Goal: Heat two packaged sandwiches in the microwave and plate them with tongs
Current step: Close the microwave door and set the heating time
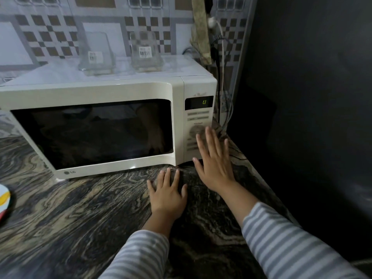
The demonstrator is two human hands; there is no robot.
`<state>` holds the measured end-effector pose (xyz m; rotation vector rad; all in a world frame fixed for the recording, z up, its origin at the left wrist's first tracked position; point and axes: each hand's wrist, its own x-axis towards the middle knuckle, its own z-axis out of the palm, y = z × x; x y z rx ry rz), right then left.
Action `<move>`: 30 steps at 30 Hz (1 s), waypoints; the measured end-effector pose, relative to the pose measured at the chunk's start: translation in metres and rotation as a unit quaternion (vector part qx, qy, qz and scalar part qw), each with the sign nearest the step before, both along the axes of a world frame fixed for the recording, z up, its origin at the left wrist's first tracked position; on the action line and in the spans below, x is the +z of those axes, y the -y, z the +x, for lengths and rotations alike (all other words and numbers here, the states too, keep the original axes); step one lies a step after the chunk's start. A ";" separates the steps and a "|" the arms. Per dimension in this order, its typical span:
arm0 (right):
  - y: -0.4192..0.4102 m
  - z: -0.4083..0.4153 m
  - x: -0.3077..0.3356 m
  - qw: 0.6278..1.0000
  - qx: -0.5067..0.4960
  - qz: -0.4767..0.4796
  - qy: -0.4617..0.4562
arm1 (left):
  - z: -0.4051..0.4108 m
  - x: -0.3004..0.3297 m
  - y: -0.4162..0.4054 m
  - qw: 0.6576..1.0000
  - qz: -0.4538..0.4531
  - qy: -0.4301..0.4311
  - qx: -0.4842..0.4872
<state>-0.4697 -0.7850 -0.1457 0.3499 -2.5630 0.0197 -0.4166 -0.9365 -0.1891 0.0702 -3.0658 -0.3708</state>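
Both hands are spread flat and empty — left hand (168, 195) on the counter (70, 214), right hand (213, 160) before the microwave (96, 91) buttons. Door shut; sandwiches unseen. Probably soft and hot — best gripped at the middle with tongs.

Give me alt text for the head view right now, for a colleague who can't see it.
A closed white microwave sits on a dark marbled counter, its display showing 0. The right hand reaches open toward the control panel; the left hand lies flat on the counter. Two clear containers stand on top.
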 end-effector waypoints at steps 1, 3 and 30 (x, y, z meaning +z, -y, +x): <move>-0.001 0.000 -0.004 1.000 -0.003 0.009 0.008 | 0.000 0.001 0.000 1.000 -0.003 0.006 -0.002; -0.002 0.000 -0.013 1.000 0.001 0.017 0.024 | 0.001 0.001 0.001 1.000 -0.005 0.005 -0.001; -0.001 -0.003 0.008 1.000 -0.010 0.003 -0.004 | 0.003 0.005 0.001 0.999 0.024 -0.023 0.011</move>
